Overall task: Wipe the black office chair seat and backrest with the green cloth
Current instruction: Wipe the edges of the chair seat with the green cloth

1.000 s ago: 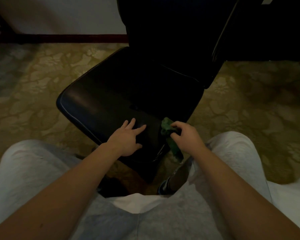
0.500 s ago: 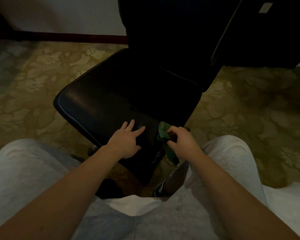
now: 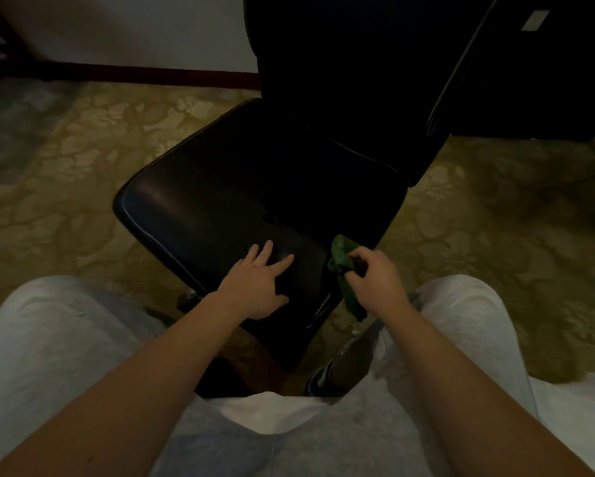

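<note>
The black office chair's seat (image 3: 227, 187) fills the middle of the view, with its dark backrest (image 3: 351, 70) rising behind it. My left hand (image 3: 258, 284) rests flat on the near part of the seat, fingers spread. My right hand (image 3: 375, 280) grips the crumpled green cloth (image 3: 342, 259) at the seat's near right edge. Part of the cloth hangs down below my fingers, off the side of the seat.
A patterned yellowish carpet (image 3: 82, 187) surrounds the chair. A dark wooden baseboard (image 3: 134, 72) runs along the far wall. Dark furniture (image 3: 547, 80) stands at the back right. My knees in light grey trousers (image 3: 65, 339) frame the seat's front.
My right hand with the cloth has shifted slightly along the seat's right edge. My left hand stays pressed on the seat in the same place.
</note>
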`<state>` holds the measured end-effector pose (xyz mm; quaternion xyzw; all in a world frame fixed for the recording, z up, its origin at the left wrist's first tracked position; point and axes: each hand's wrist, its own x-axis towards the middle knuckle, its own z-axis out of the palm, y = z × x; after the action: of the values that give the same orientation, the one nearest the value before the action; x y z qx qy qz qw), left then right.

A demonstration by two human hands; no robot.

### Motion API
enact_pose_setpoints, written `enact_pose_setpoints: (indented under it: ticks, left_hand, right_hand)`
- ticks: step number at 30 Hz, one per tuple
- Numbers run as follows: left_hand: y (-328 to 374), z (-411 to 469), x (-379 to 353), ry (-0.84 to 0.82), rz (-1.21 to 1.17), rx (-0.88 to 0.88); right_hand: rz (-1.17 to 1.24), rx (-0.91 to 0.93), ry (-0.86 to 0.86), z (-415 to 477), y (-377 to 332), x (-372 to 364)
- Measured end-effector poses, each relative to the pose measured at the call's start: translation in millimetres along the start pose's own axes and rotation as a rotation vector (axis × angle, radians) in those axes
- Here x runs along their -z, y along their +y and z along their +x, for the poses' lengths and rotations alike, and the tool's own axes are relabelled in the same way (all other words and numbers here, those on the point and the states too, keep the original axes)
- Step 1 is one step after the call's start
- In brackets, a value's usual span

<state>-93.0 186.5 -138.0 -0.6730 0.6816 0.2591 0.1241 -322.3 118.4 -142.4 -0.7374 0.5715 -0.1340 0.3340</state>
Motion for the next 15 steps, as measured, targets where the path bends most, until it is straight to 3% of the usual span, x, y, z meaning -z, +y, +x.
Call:
enact_pose_setpoints:
  ticks: [5, 12, 15]
  left_hand:
    - [3, -2, 2, -0.001, 0.005, 0.007]
    - [7, -1, 0, 0.002, -0.010, 0.014]
    - [10, 1, -3, 0.015, -0.010, 0.016]
  right_hand:
    - [-0.010, 0.048, -0.144, -7, -2, 0]
    - [0.084, -0.082, 0.171, 7, 5, -1]
    - [0.077, -0.083, 0.150, 8, 5, 3]
